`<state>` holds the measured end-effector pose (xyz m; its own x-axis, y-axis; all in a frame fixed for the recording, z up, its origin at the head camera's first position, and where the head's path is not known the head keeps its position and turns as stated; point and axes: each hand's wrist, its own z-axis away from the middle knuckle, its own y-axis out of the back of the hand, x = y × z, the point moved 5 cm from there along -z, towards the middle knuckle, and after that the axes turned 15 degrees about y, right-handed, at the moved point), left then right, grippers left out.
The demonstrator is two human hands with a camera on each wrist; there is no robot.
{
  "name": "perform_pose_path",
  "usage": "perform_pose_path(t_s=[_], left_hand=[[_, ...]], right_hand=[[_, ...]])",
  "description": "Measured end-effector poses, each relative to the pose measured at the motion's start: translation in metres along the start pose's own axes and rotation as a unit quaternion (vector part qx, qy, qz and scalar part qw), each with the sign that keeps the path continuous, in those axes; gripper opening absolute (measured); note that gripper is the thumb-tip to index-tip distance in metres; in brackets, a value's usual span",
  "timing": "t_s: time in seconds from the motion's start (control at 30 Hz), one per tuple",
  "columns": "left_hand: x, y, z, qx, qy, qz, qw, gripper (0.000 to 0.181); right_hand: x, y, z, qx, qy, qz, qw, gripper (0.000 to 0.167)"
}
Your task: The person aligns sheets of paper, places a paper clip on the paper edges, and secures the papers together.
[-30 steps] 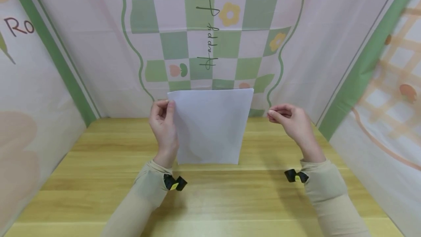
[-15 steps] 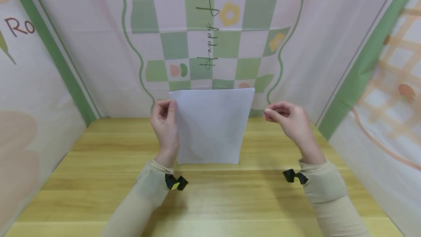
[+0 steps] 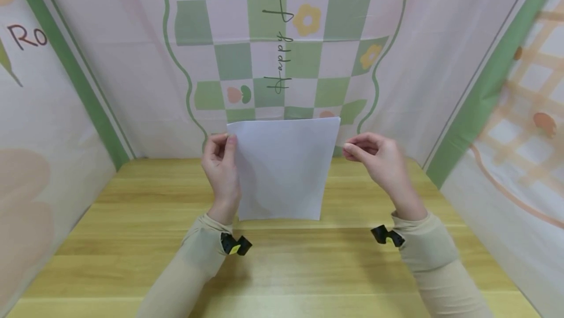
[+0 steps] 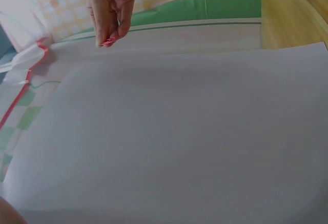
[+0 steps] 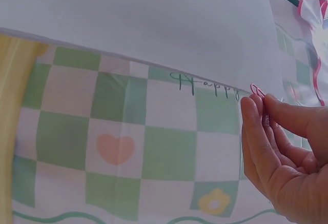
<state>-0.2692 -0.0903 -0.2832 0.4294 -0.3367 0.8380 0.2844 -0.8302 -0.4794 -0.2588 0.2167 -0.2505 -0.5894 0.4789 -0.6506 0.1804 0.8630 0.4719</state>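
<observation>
White paper (image 3: 284, 171) stands upright above the wooden table; whether it is one sheet or several I cannot tell. My left hand (image 3: 222, 171) pinches its upper left edge between thumb and fingers. To the right of the paper, my right hand (image 3: 381, 168) pinches a small red paper clip between thumb and fingertips. The looped end of that paper clip (image 5: 258, 91) sticks out of the fingertips in the right wrist view, close to the paper's edge. From the left wrist, the right hand (image 4: 114, 6) appears beyond the paper's far edge, a gap between them.
A wooden table (image 3: 282, 269) spreads under both hands. Behind it hangs a green-and-white checked cloth (image 3: 304, 58), near the paper's top edge. Printed cloth walls close off the left (image 3: 48, 127) and right (image 3: 506, 161) sides. Each wrist wears a small black camera.
My right hand has moved left and slightly up with the paper clip, nearer the paper's right edge. The left hand and the paper have shifted only slightly to the right.
</observation>
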Motion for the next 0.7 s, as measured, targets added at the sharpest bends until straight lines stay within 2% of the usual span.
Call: perform_pose_path(t_s=[0.13, 0.37, 0.7], left_hand=[[0.0, 0.0, 0.0, 0.002, -0.001, -0.004, 1.0, 0.004], [0.0, 0.0, -0.001, -0.001, -0.006, 0.004, 1.0, 0.024], [0.0, 0.0, 0.0, 0.001, -0.004, -0.004, 1.0, 0.016]], right_hand=[[-0.007, -0.004, -0.003, 0.004, 0.012, 0.003, 0.9999, 0.028], [-0.019, -0.01, -0.009, 0.011, 0.041, -0.004, 0.9991, 0.024], [-0.027, -0.018, -0.016, 0.027, 0.052, -0.023, 0.998, 0.022]])
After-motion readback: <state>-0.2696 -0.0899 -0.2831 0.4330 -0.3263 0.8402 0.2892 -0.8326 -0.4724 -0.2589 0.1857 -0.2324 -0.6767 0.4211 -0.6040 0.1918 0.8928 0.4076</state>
